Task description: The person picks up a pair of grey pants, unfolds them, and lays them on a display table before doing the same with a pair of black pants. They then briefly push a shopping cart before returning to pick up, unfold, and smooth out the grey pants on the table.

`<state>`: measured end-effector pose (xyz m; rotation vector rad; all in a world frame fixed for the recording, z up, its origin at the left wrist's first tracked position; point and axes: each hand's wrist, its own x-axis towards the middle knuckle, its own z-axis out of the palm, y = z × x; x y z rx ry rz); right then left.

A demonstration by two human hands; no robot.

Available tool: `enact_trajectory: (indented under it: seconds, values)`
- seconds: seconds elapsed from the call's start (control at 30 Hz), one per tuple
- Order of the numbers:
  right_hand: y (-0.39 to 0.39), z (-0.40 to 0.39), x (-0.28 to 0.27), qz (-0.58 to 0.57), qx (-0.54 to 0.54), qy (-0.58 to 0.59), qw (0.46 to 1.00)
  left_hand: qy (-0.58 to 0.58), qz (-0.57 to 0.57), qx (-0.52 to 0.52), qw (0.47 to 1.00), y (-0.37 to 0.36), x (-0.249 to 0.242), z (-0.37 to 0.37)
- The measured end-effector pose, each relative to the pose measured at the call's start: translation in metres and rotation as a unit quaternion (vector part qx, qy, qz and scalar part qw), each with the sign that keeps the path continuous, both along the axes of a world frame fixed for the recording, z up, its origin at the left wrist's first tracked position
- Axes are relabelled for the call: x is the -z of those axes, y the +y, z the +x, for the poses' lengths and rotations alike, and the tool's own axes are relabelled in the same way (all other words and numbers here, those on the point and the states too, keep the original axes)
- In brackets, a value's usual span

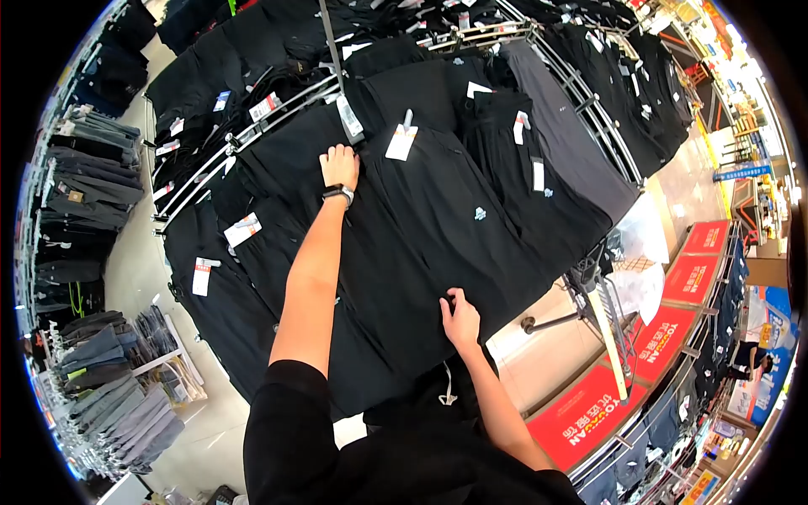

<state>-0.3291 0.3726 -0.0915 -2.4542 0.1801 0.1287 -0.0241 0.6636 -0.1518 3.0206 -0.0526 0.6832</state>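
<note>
Several black trousers (421,210) lie side by side over a metal rack, white tags hanging from their upper parts. At the upper end of one black pair, my left hand (340,168) has its fingers curled on the fabric just below a white tag (348,119); a watch is on that wrist. Lower down and to the right, my right hand (459,320) pinches the black cloth near its lower edge. A dark grey pair (564,126) lies at the right end of the row.
Metal rails (589,109) run behind the trousers, with more dark clothes beyond. Racks of grey and dark trousers (88,202) stand at the left. Red signs (576,417) line a curved display at the lower right. A wheeled stand (589,286) is near the right edge.
</note>
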Motion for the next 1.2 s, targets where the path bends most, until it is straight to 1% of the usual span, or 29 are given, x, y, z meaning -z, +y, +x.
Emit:
enact_trajectory:
  seconds: [0.03, 0.1, 0.13, 0.17, 0.23, 0.3, 0.37, 0.4, 0.43, 0.5, 0.53, 0.57, 0.63, 0.7, 0.77, 0.83, 0.9, 0.97, 1.0, 1.07, 1.1, 1.17, 1.2]
  values:
    - [0.0, -0.001, -0.002, 0.001, 0.002, 0.006, 1.0, -0.005, -0.014, 0.005, 1.0, 0.002, 0.0, 0.0]
    - [0.004, -0.001, -0.014, 0.054, 0.025, -0.053, 0.997, 0.015, -0.066, 0.018, 0.998, 0.005, -0.01, -0.002]
    - [0.005, -0.004, -0.02, 0.056, 0.016, -0.081, 0.995, -0.005, -0.085, 0.023, 0.996, 0.006, -0.016, -0.006]
    - [0.005, -0.006, -0.027, 0.059, 0.016, -0.081, 0.995, -0.027, -0.104, 0.028, 0.994, 0.007, -0.027, -0.012]
    - [0.005, -0.017, -0.04, 0.006, -0.071, -0.216, 0.974, -0.074, -0.098, 0.053, 0.991, 0.013, -0.058, -0.037]
    - [0.007, -0.037, -0.04, 0.035, -0.137, -0.188, 0.972, -0.055, -0.068, 0.081, 0.993, 0.024, -0.068, -0.067]
    - [0.017, -0.055, -0.04, 0.061, -0.194, -0.176, 0.963, -0.019, -0.03, 0.14, 0.99, 0.032, -0.077, -0.102]
    - [0.024, -0.061, -0.043, 0.059, -0.219, -0.172, 0.959, 0.02, -0.025, 0.161, 0.986, 0.037, -0.073, -0.117]
    - [0.029, -0.07, -0.036, 0.049, -0.247, -0.145, 0.957, 0.065, 0.004, 0.156, 0.986, 0.043, -0.07, -0.129]
    - [0.043, -0.075, -0.05, -0.031, -0.278, -0.084, 0.956, 0.086, 0.022, 0.122, 0.989, 0.062, -0.049, -0.146]
    - [0.044, -0.083, -0.03, -0.093, -0.296, -0.06, 0.949, 0.106, 0.039, 0.098, 0.989, 0.073, -0.038, -0.152]
    - [0.046, -0.082, -0.036, -0.096, -0.301, -0.063, 0.947, 0.099, 0.009, 0.09, 0.991, 0.083, -0.024, -0.155]
    - [0.046, -0.074, -0.05, -0.153, -0.253, -0.009, 0.955, 0.1, 0.007, 0.084, 0.991, 0.089, -0.017, -0.156]
    - [0.038, -0.067, -0.057, -0.182, -0.218, 0.014, 0.959, 0.106, 0.011, 0.071, 0.992, 0.089, -0.011, -0.152]
    - [0.022, -0.066, -0.058, -0.191, -0.2, 0.008, 0.961, 0.113, 0.014, 0.062, 0.992, 0.087, -0.004, -0.149]
    - [0.012, -0.074, -0.049, -0.215, -0.196, 0.008, 0.957, 0.149, 0.022, 0.041, 0.988, 0.087, 0.003, -0.147]
    - [0.007, -0.078, -0.042, -0.189, -0.197, -0.024, 0.962, 0.178, 0.021, 0.028, 0.983, 0.086, 0.006, -0.145]
    - [0.006, -0.08, -0.036, -0.198, -0.2, -0.027, 0.959, 0.219, 0.008, 0.02, 0.976, 0.086, 0.006, -0.143]
    - [0.008, -0.08, -0.034, -0.195, -0.193, -0.028, 0.961, 0.216, 0.01, 0.022, 0.976, 0.086, 0.004, -0.143]
    - [0.011, -0.08, -0.032, -0.199, -0.182, -0.029, 0.963, 0.27, 0.011, 0.009, 0.963, 0.085, -0.002, -0.138]
    - [0.01, -0.08, -0.032, -0.2, -0.178, -0.032, 0.963, 0.266, 0.012, 0.012, 0.964, 0.084, -0.005, -0.137]
    - [0.009, -0.082, -0.033, -0.204, -0.178, -0.053, 0.961, 0.294, 0.038, -0.001, 0.955, 0.083, -0.008, -0.138]
    - [0.008, -0.085, -0.036, -0.204, -0.173, -0.054, 0.962, 0.256, 0.022, 0.005, 0.966, 0.079, -0.008, -0.141]
